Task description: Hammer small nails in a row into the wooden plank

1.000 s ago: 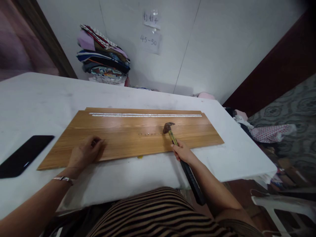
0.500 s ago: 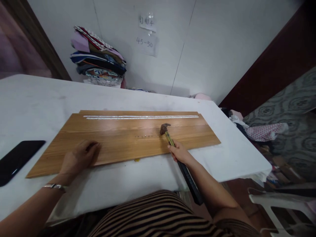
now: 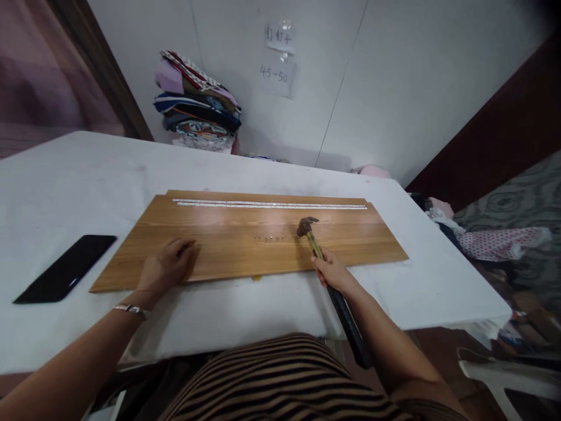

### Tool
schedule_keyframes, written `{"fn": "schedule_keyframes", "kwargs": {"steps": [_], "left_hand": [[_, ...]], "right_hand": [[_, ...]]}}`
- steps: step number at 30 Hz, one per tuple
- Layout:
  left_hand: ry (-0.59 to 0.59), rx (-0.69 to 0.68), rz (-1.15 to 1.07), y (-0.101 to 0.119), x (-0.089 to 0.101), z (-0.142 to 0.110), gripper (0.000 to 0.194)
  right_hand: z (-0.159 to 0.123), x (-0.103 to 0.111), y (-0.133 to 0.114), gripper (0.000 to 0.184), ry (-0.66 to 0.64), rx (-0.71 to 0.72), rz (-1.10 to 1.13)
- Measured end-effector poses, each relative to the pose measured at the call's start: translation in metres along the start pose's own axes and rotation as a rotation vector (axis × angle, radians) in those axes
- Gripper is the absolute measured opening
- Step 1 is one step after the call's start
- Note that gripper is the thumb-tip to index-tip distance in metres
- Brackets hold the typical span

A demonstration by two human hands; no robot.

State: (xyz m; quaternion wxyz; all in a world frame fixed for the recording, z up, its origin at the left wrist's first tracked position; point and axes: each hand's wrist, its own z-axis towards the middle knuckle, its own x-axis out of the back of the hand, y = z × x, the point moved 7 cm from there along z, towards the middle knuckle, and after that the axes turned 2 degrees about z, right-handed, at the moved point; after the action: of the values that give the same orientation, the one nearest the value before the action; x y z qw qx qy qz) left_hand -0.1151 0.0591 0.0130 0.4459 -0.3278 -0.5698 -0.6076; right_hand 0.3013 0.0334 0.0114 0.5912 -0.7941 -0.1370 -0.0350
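Brown wood-grain covers the long board (image 3: 236, 257), a flat, rectangular panel lying on the white tabletop (image 3: 442, 280), with a pale sheen across its surface and a narrow edge of matching wood showing beyond its far side. Two thin white strips (image 3: 272, 204) run nearly parallel along its far part, faintly marked at intervals. Near the middle sits a short row of small nails (image 3: 271, 238), one glinting brighter than its neighbours; they are too tiny to tell how deep each stands. Just beside the row's right end is the head of a claw hammer (image 3: 342, 304), rusty brown with a curved claw, on a yellowish neck that runs into a long black grip; whether the head touches the wood cannot be told. The person's right hand (image 3: 333, 273) is wrapped round the handle below the neck. The left hand (image 3: 164, 266) lies at the board's near left part, fingers curled, and whether it pinches anything is unclear. A black smartphone (image 3: 65, 269) lies left of the board.
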Motion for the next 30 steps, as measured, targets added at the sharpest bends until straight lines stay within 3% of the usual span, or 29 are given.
{"fn": "schedule_keyframes", "kwargs": {"steps": [18, 30], "left_hand": [[-0.068, 0.106, 0.065, -0.0033, 0.0004, 0.0023, 0.033], [-0.141, 0.138, 0.072, -0.0045, -0.0035, -0.0015, 0.043]], "right_hand": [[0.001, -0.0005, 0.0006, 0.015, 0.004, -0.023, -0.017], [0.0015, -0.0015, 0.0012, 0.024, 0.001, -0.003, -0.012]]}}
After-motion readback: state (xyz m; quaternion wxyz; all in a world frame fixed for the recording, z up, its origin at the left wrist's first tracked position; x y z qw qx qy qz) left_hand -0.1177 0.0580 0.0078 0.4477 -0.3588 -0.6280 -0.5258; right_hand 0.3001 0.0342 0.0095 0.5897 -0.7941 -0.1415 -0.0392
